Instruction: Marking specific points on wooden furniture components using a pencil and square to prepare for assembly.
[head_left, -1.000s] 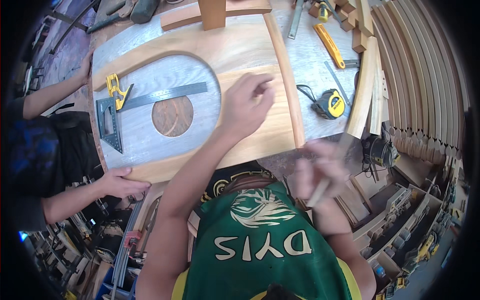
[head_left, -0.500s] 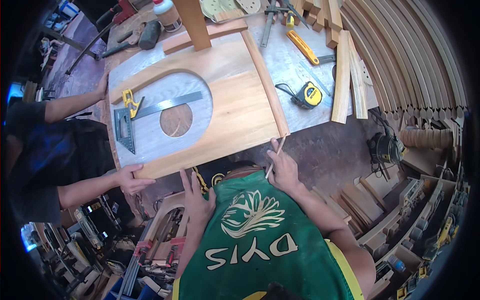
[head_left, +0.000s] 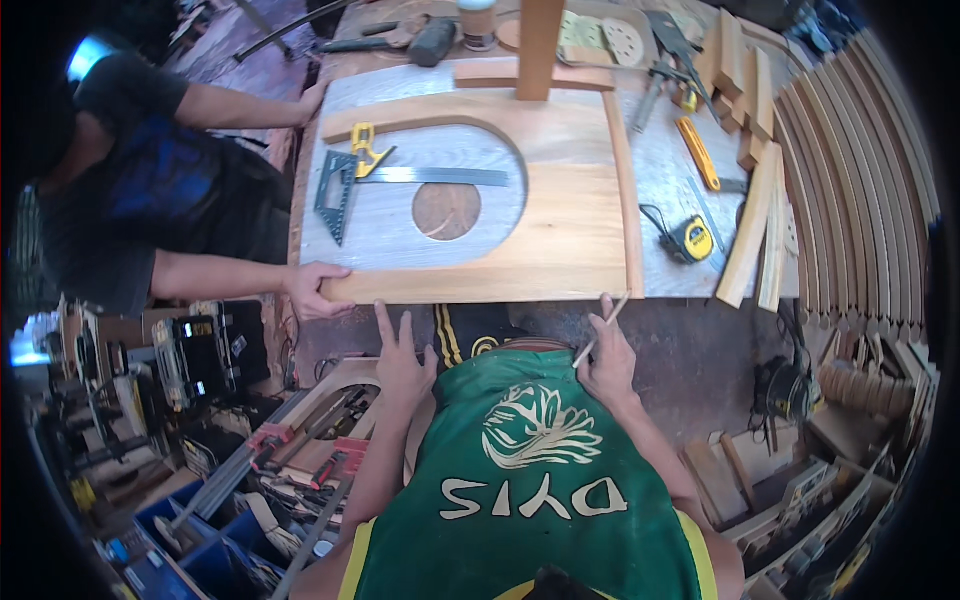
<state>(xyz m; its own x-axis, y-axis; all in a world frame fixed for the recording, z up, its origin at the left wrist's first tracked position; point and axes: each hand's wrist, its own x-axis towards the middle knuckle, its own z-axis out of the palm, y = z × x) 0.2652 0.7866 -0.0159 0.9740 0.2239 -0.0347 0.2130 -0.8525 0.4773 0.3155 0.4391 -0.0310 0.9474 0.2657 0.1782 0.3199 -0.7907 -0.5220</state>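
Observation:
My left hand (head_left: 403, 355) is open, its fingers stretched up to the near edge of a U-shaped wooden panel (head_left: 570, 205) on the workbench. A pencil (head_left: 585, 352) is gripped in my right hand (head_left: 610, 358), beside the panel's near right corner. One wooden strip (head_left: 623, 190) lies along the panel's right side, another strip (head_left: 485, 74) across its far side. Within the rounded cutout rests the steel rule of a combination square (head_left: 440, 177) with a yellow head. A dark triangular square (head_left: 335, 195) stands beside it.
At the left, a co-worker's hand (head_left: 318, 290) holds the panel's near corner. A tape measure (head_left: 690, 240), yellow utility knife (head_left: 697, 152) and wood offcuts (head_left: 752, 225) lie right. An upright post (head_left: 540, 50) and a mallet (head_left: 433, 42) are at the back.
The view has turned, so the bench and panel now appear level and farther right. Both my hands stay by the near edge, and the pencil remains in my right hand.

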